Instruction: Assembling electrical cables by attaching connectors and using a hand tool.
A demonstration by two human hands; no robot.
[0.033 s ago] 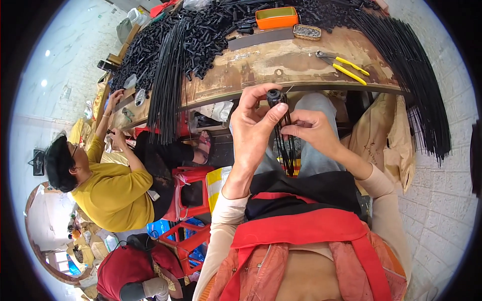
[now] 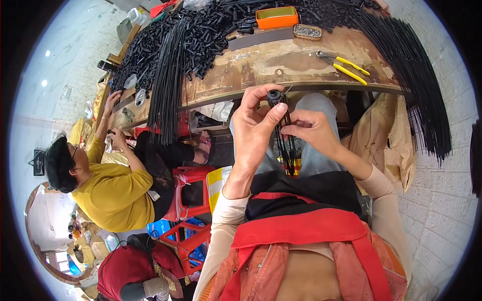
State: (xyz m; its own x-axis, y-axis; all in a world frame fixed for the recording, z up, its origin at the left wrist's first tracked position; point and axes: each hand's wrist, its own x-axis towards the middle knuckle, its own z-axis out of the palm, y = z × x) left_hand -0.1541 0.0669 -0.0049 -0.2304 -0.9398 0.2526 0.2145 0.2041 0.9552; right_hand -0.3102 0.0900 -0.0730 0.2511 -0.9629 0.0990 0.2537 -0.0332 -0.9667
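1. left hand (image 2: 253, 123) has thumb and fingers closed round a black fitting (image 2: 274, 95), held upright just off the near edge of the table (image 2: 281, 62), above the lap.
2. right hand (image 2: 316, 128) looks to be pinching the thin black rods (image 2: 285, 143) hanging below that fitting, though the fingertips are partly hidden so i can't tell if it's on one or several.
3. imo the big risk is the left thumb slackening: nothing else seems to prop the fitting, so the lot could drop between the knees.
4. rods could also splay or tangle if the right pinch slips, since their lower ends dangle loose.
5. there's a thin wire (image 2: 289, 89) poking out beside the fitting, might jab a finger if the grip shifts carelessly.
6. pliers (image 2: 350, 74) lie with their yellow handles near the table edge, so a stray sleeve might knock them off.
7. counts: one fitting in hand, one pair of pliers, one orange tray (image 2: 276, 22), one small basket (image 2: 307, 37) of little bits, one flat dark bar (image 2: 261, 39).
8. two big rod bundles, one left (image 2: 168, 85), one right (image 2: 422, 80). heaped black parts (image 2: 145, 62)? way too many to count, sorry.
9. two other people: one in yellow (image 2: 118, 193), one in dark red (image 2: 125, 266).
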